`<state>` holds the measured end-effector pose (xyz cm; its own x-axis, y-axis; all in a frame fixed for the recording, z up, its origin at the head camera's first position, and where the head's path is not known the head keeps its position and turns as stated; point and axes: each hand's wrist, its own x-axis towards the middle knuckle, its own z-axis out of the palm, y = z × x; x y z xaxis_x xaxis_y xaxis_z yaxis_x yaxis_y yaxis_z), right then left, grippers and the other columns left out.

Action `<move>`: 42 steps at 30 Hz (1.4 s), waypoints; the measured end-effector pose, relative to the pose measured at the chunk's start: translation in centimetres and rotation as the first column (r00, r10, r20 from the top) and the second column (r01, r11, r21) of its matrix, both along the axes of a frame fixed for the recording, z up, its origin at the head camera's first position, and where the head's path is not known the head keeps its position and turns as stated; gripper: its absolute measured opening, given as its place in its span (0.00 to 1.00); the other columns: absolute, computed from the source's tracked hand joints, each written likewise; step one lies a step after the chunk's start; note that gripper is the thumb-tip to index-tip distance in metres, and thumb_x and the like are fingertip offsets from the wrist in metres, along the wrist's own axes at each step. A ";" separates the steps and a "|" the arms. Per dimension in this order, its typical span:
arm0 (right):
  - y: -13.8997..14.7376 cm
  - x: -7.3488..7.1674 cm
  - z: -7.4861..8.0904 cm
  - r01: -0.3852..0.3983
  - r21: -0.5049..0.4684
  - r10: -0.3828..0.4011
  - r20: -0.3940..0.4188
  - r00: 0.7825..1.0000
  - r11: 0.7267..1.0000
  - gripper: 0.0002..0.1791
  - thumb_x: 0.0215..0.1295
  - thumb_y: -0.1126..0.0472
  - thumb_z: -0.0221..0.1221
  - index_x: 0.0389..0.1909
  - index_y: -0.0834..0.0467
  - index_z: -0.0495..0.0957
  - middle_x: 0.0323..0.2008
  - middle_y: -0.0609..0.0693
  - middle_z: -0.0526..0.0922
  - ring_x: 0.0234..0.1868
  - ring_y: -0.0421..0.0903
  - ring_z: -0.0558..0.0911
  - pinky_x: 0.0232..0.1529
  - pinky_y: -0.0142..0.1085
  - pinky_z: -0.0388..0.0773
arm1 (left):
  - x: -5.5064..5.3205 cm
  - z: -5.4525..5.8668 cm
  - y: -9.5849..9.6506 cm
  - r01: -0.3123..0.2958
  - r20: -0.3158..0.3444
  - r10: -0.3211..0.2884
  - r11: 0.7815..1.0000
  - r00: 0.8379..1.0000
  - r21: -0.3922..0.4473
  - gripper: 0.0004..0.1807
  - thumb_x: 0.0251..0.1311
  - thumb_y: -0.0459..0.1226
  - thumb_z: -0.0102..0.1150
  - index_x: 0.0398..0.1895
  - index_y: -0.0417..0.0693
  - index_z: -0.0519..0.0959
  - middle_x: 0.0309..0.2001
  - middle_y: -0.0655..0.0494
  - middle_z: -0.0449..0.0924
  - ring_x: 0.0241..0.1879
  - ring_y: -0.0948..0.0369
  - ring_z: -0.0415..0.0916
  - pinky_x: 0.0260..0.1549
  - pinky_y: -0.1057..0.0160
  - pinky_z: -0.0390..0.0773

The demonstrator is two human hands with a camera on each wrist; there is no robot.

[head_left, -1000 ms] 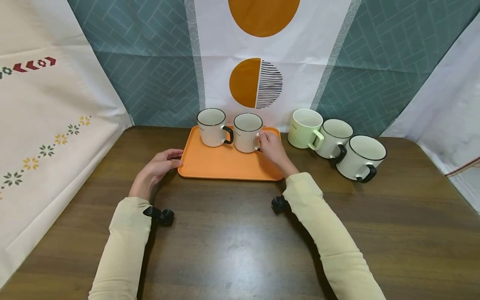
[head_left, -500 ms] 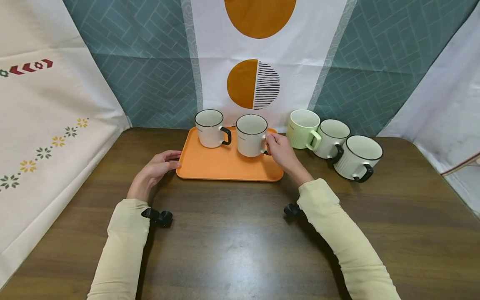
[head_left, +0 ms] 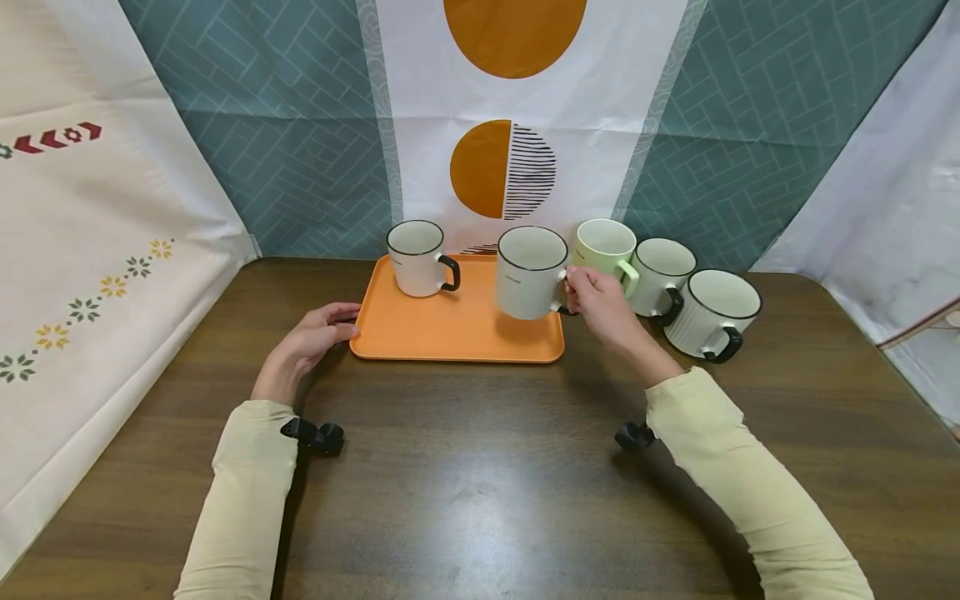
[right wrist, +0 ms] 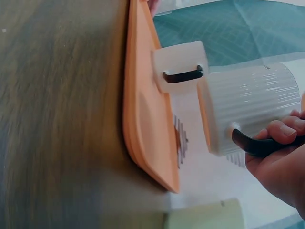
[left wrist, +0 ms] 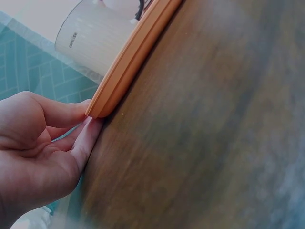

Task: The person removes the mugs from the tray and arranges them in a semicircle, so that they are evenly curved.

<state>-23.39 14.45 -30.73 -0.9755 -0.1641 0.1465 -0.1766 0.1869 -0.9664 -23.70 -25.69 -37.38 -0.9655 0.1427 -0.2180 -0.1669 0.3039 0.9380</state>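
My right hand [head_left: 603, 308] grips the black handle of a white ribbed mug [head_left: 528, 275] with a black rim. The mug hangs upright above the right part of the orange tray [head_left: 442, 333]; the right wrist view shows a gap between the mug [right wrist: 248, 105] and the tray [right wrist: 147, 114]. Another white mug [head_left: 417, 262] stands on the tray's back left, its black handle to the right. At the tray's left end my left hand [head_left: 307, 337] pinches the rim, thumb above and fingers below, as the left wrist view shows.
Right of the tray stand a light green mug [head_left: 603, 242] and two white mugs, one behind [head_left: 662, 275] and one in front [head_left: 712, 312], close together. The brown wooden table [head_left: 450, 467] backs onto a hanging patterned cloth [head_left: 300, 167]. White cloths hang at both sides.
My right hand has lifted the white mug off the tray and carried it to the right and nearer. My left hand has stayed at the tray's left end.
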 end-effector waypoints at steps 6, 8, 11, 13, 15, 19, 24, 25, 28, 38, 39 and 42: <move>2.6 1.6 1.3 0.015 -0.063 -0.017 -0.032 0.999 0.998 0.19 0.76 0.60 0.43 0.24 0.65 0.66 0.19 0.47 0.63 0.24 0.40 0.65 0.30 0.31 0.67 | 0.1 -0.2 -0.1 0.000 0.002 0.000 1.000 1.000 0.000 0.31 0.67 0.25 0.47 0.71 0.28 0.52 0.68 0.32 0.55 0.63 0.44 0.58 0.66 0.49 0.56; 3.5 2.2 1.6 0.030 -0.082 -0.034 -0.045 0.998 0.996 0.18 0.76 0.61 0.43 0.24 0.64 0.66 0.19 0.46 0.64 0.23 0.40 0.65 0.29 0.31 0.68 | 0.2 -0.2 -0.1 0.000 0.003 0.000 1.000 1.000 -0.003 0.31 0.67 0.25 0.47 0.71 0.28 0.52 0.68 0.32 0.55 0.63 0.45 0.58 0.66 0.49 0.56; 5.0 2.9 1.6 0.040 -0.114 -0.046 -0.053 0.998 0.993 0.18 0.76 0.61 0.43 0.23 0.64 0.66 0.17 0.46 0.63 0.22 0.41 0.65 0.28 0.31 0.68 | 0.2 -0.2 -0.2 0.000 0.004 0.000 1.000 1.000 -0.007 0.31 0.67 0.25 0.47 0.71 0.28 0.52 0.68 0.32 0.55 0.63 0.45 0.58 0.66 0.49 0.57; 5.9 3.5 1.6 0.035 -0.141 -0.043 -0.055 0.998 0.989 0.18 0.76 0.62 0.43 0.23 0.63 0.66 0.16 0.46 0.61 0.21 0.41 0.64 0.28 0.31 0.67 | 0.3 -0.2 -0.2 0.001 0.005 -0.001 1.000 1.000 -0.006 0.31 0.67 0.25 0.47 0.71 0.28 0.52 0.68 0.32 0.55 0.63 0.45 0.58 0.66 0.49 0.57; 6.9 4.1 1.5 0.018 -0.176 -0.029 -0.058 0.998 0.984 0.18 0.76 0.61 0.44 0.23 0.62 0.66 0.17 0.47 0.61 0.22 0.42 0.63 0.29 0.31 0.66 | 0.4 -0.3 -0.3 0.001 0.005 -0.001 1.000 1.000 -0.004 0.31 0.67 0.25 0.47 0.71 0.27 0.51 0.68 0.32 0.54 0.63 0.45 0.58 0.66 0.49 0.57; 8.9 5.2 1.5 -0.020 -0.261 -0.004 -0.091 0.996 0.965 0.18 0.76 0.62 0.45 0.23 0.62 0.68 0.17 0.48 0.61 0.22 0.43 0.63 0.29 0.30 0.66 | 0.5 -0.4 -0.3 -0.005 0.009 0.005 1.000 1.000 0.001 0.31 0.67 0.25 0.47 0.71 0.28 0.52 0.68 0.32 0.54 0.63 0.45 0.58 0.66 0.49 0.56; 12.0 6.4 2.1 -0.054 -0.375 0.005 -0.131 0.991 0.925 0.17 0.75 0.65 0.46 0.23 0.65 0.70 0.19 0.50 0.65 0.22 0.44 0.63 0.27 0.31 0.65 | 0.5 -0.4 -0.4 -0.004 0.014 0.004 1.000 1.000 0.002 0.31 0.67 0.25 0.48 0.71 0.29 0.52 0.68 0.33 0.55 0.63 0.45 0.58 0.66 0.49 0.55; 12.7 6.6 2.2 -0.059 -0.408 0.005 -0.133 0.991 0.911 0.17 0.75 0.66 0.46 0.24 0.65 0.71 0.20 0.50 0.67 0.22 0.44 0.64 0.27 0.31 0.66 | 0.4 -0.4 -0.5 -0.003 0.016 0.003 1.000 1.000 0.000 0.31 0.67 0.26 0.48 0.71 0.29 0.52 0.68 0.33 0.55 0.63 0.45 0.58 0.66 0.49 0.55; 14.7 6.8 2.4 -0.103 -0.489 0.026 -0.161 0.987 0.866 0.18 0.75 0.68 0.43 0.24 0.67 0.71 0.20 0.51 0.67 0.20 0.44 0.60 0.26 0.31 0.64 | 0.3 -0.3 -0.6 0.001 0.019 -0.001 1.000 1.000 -0.009 0.31 0.67 0.26 0.48 0.71 0.30 0.52 0.68 0.33 0.54 0.63 0.44 0.57 0.67 0.49 0.54; 20.7 7.5 2.4 -0.235 -0.489 0.133 -0.233 0.963 0.840 0.24 0.79 0.65 0.29 0.19 0.63 0.60 0.15 0.51 0.52 0.13 0.43 0.50 0.28 0.37 0.51 | 0.0 0.1 -0.2 0.012 0.021 -0.012 1.000 1.000 -0.008 0.31 0.67 0.26 0.48 0.71 0.30 0.52 0.69 0.34 0.54 0.63 0.45 0.57 0.66 0.49 0.54; 21.1 7.6 2.3 -0.234 -0.482 0.133 -0.234 0.963 0.844 0.24 0.79 0.65 0.29 0.20 0.63 0.60 0.15 0.50 0.52 0.12 0.43 0.50 0.28 0.37 0.52 | -0.1 0.1 -0.2 0.009 0.024 -0.009 1.000 1.000 -0.005 0.31 0.67 0.26 0.48 0.71 0.30 0.52 0.69 0.34 0.54 0.63 0.45 0.57 0.67 0.49 0.54; 22.2 7.7 1.9 -0.230 -0.475 0.127 -0.239 0.963 0.850 0.23 0.79 0.65 0.28 0.21 0.63 0.61 0.15 0.50 0.52 0.12 0.43 0.51 0.26 0.36 0.51 | -0.1 0.1 -0.2 0.009 0.022 -0.009 1.000 1.000 -0.004 0.32 0.67 0.26 0.48 0.72 0.30 0.51 0.69 0.33 0.53 0.64 0.45 0.56 0.67 0.49 0.54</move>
